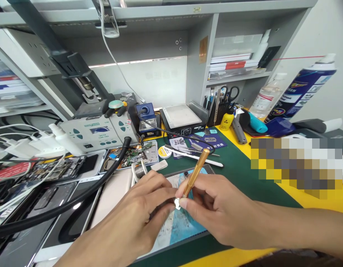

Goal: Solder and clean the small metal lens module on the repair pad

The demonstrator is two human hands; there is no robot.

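Observation:
My right hand [216, 207] grips a gold-coloured pen-shaped tool [196, 172], its handle pointing up and away and its tip down at a small silvery part [177, 203]. My left hand [138, 215] pinches that part from the left, fingertips meeting those of the right hand. Both hands hover over a phone [185, 226] lying open on the green mat, its blue-grey inside showing beneath the fingers. Most of the part is hidden by my fingers.
A thick black hose [77, 202] curves across the left. Behind are a rework station [96, 131], a blue soldering station [146, 118], a hot plate [179, 116], a circuit board tray [132, 155], a white stylus [196, 155]. A spray can [302, 89] and bottles stand at the right.

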